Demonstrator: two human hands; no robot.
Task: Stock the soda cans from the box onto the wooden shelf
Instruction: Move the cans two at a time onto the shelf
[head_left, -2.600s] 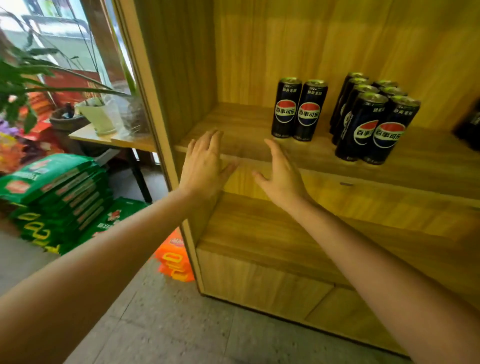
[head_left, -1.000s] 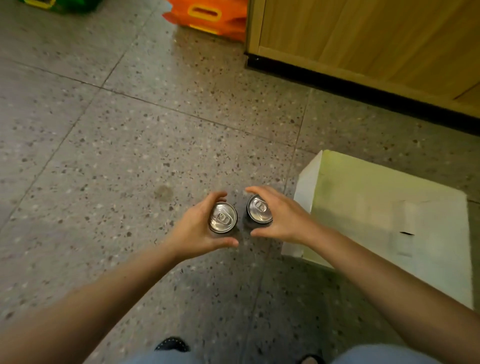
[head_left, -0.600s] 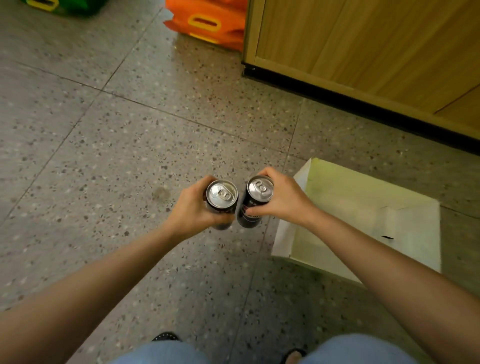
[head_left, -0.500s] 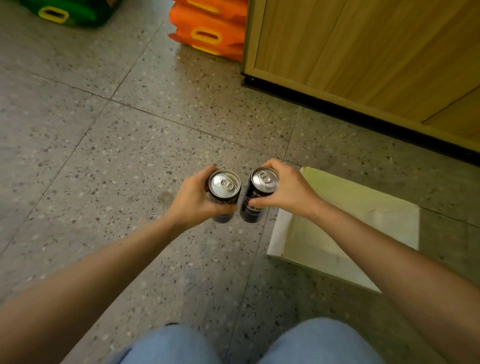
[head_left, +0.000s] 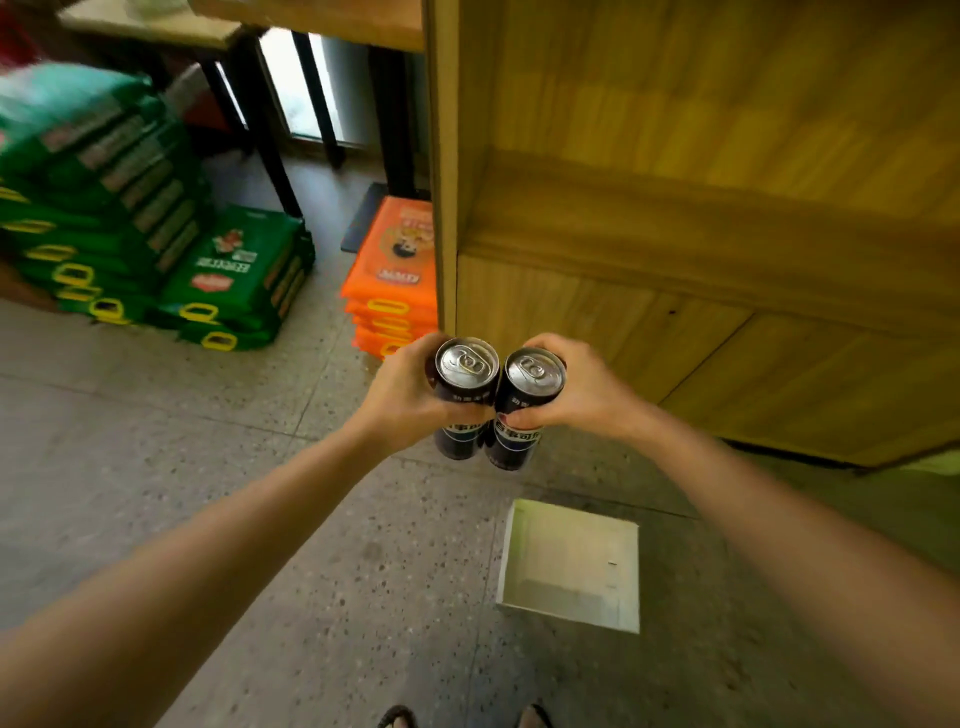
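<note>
Green bags (head_left: 130, 208) and orange packs (head_left: 395, 275) are piled on the floor at left. Left hand (head_left: 400, 400) is curled round the left soda can (head_left: 464, 395) and right hand (head_left: 582, 389) round the right soda can (head_left: 527, 405). They're side by side in front of the wooden shelf (head_left: 675, 234), with the box (head_left: 571, 561) on the floor below.

two soda cans are out: the left can (head_left: 465, 384) and the right can (head_left: 530, 400), both black with silver tops. two hands, the left hand (head_left: 400, 397) and the right hand (head_left: 589, 389), one can gripped in each. one white box (head_left: 571, 551) sits on the floor. one wooden shelf (head_left: 675, 223). green bags make two stacks, a tall green stack (head_left: 93, 171) and a low green stack (head_left: 234, 270); orange bags make one orange stack (head_left: 395, 280). the bags within each are too blurred to count. two sandal tips (head_left: 397, 718) show.
</note>
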